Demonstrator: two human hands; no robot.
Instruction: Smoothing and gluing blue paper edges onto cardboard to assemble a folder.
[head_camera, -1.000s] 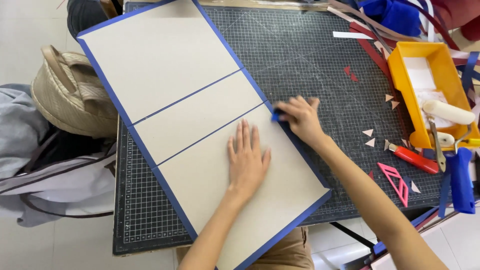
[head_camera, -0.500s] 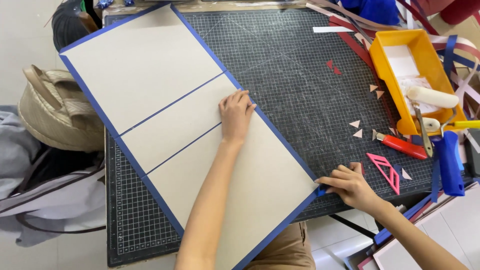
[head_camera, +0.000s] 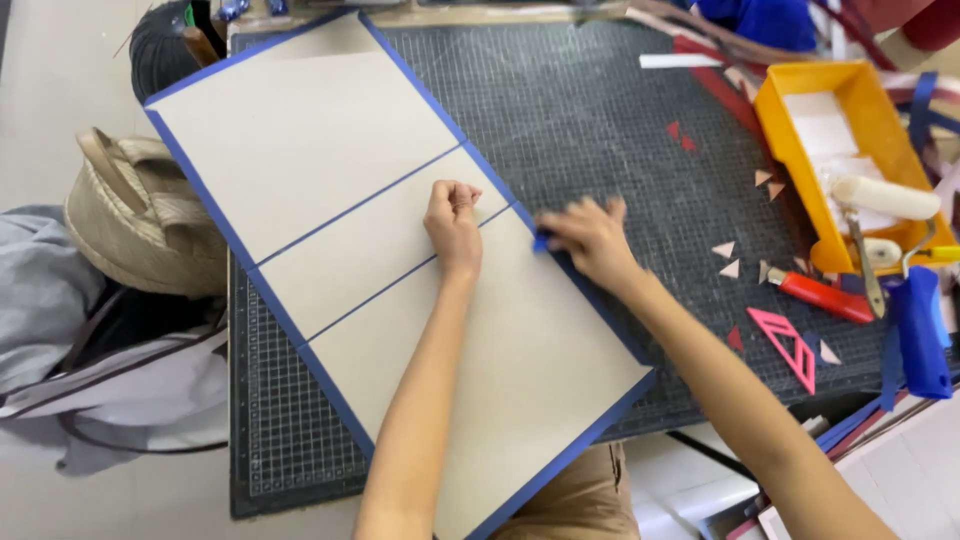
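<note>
A large grey board cover (head_camera: 300, 160) made of three panels lies on blue cloth, whose edges show as a blue border (head_camera: 200, 195), on a dark cutting mat (head_camera: 600, 110). My left hand (head_camera: 452, 222) rests in a loose fist on the middle panel near its right end. My right hand (head_camera: 590, 238) presses on the cover's right blue edge, with a small blue piece (head_camera: 541, 242) under its fingers.
A yellow tray (head_camera: 790, 130) holds a white paint roller (head_camera: 885, 197) at the right. A red-handled knife (head_camera: 820, 296), a pink triangle (head_camera: 785, 345), a blue tool (head_camera: 918, 335) and small paper scraps lie near it. A woven bag (head_camera: 140, 230) and grey cloth sit left.
My right hand has moved from the cover's lower right corner up along the blue edge to its middle. My left hand has curled into a fist on the middle panel.
</note>
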